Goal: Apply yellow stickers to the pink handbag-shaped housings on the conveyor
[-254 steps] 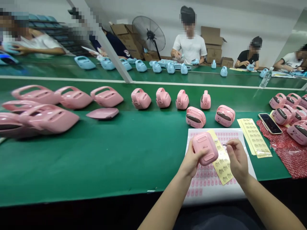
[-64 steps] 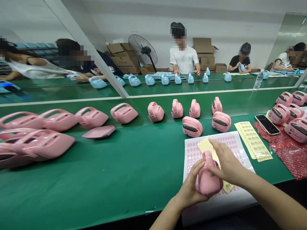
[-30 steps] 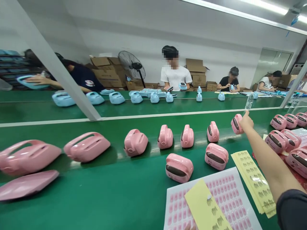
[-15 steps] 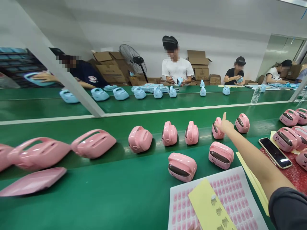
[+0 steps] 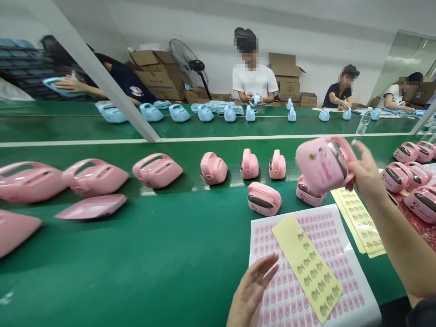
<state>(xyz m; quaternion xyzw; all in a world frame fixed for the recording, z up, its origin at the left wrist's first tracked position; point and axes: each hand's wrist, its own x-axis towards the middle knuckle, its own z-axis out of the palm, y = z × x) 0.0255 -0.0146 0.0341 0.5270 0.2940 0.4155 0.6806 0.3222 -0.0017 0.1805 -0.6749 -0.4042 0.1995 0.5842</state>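
Note:
My right hand (image 5: 366, 170) is closed round the handle of a pink plastic casing with a dark window (image 5: 320, 165), lifted above the bench and slightly blurred. Below the casing a similar pink one is partly covered by it, and another pink casing (image 5: 264, 200) rests to the left. My left hand (image 5: 254, 286) is open, fingers apart and empty, over the left edge of a white sheet of pink stickers (image 5: 356, 284). A yellow label strip (image 5: 308, 268) lies slantwise across that sheet.
A row of pink casings (image 5: 158, 170) stands along the green belt. Further yellow label sheets (image 5: 361, 222) lie right of the sticker sheet. More pink casings (image 5: 420, 202) crowd the right edge. Across the bench, co-workers handle blue casings near a water bottle (image 5: 364, 121).
My right hand has taken a pink casing from the row and brought it up nearer me. My left hand has come into view over the sticker sheet. The view has shifted.

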